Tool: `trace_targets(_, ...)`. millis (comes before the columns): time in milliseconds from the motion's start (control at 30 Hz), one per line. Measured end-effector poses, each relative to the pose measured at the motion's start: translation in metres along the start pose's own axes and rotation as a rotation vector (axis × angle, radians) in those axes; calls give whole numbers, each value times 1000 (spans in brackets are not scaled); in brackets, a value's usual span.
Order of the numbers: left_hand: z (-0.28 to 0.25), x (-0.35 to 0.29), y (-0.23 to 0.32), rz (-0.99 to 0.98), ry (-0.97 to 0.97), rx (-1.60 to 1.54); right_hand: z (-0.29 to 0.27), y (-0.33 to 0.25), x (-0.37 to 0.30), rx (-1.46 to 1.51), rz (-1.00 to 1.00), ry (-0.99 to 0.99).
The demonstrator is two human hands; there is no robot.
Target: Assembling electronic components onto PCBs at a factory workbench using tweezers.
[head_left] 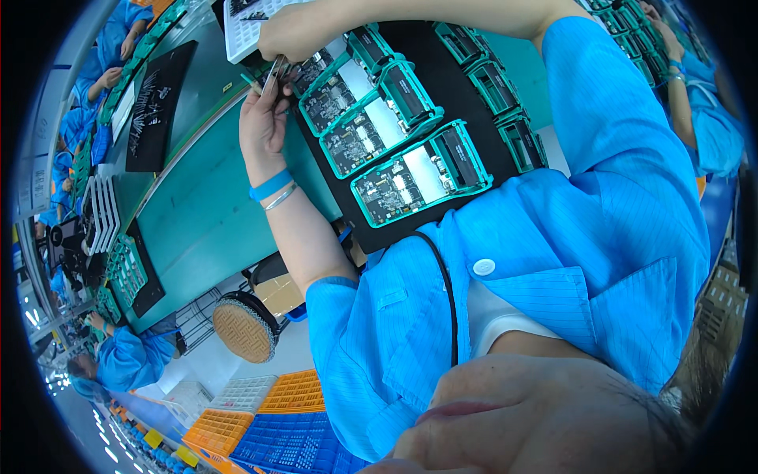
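My left hand (pixel 264 118), with a blue band and a bangle at its wrist, is closed near the far left end of a row of green frames. A slim silvery piece (pixel 273 77) rises from its fingers; its kind is unclear. Right above it my right hand (pixel 290 33) bends down, fingertips drawn together and partly hidden, so what they pinch cannot be seen. Beside both hands lie green-framed units with exposed circuit boards (pixel 328 101), a white panel and a black module. The nearest green frame (pixel 422 174) lies closest to my chest, untouched.
The units rest on a black mat (pixel 316 162) over a green bench (pixel 213 209). More green frames (pixel 497 87) line the right. A white tray (pixel 243 31) stands beyond my hands. A black sheet (pixel 162 107) holds small parts. Stool (pixel 245 328) and crates (pixel 288 438) stand below; co-workers sit around.
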State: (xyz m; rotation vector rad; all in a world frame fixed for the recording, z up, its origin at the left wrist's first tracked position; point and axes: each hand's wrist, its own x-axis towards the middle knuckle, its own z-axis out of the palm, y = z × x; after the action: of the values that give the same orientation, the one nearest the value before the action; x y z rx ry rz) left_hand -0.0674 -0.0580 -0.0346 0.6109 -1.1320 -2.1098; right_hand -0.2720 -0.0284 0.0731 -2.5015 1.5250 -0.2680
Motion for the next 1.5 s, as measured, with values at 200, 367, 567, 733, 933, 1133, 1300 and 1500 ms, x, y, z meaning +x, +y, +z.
trace_targets(200, -5, 2, -1, 71, 195, 146, -2, -15, -19, -102, 59, -150)
trace_targets(367, -7, 3, -1, 53, 183, 121, 10, -21, -27, -213, 128, -155)
trace_targets(567, -7, 4, -1, 44, 186, 128, 12, -25, -31, -231, 98, -76)
trace_targets(733, -12, 3, -1, 47, 163, 131, 16, -27, -28, -255, 94, -96)
trace_targets(933, -11, -7, 5, 74, 167, 317, 5, -22, -26, -92, 41, -80)
trace_targets(1133, 29, -46, 16, 60, 51, 363, 2, -41, -31, -213, -278, 201)
trace_targets(1300, 34, -71, 5, 77, 17, 317, 9, -53, -37, -279, -346, 152)
trace_targets(1500, 41, -102, -8, 46, 7, 319, 10, -75, -53, -133, -230, -13)
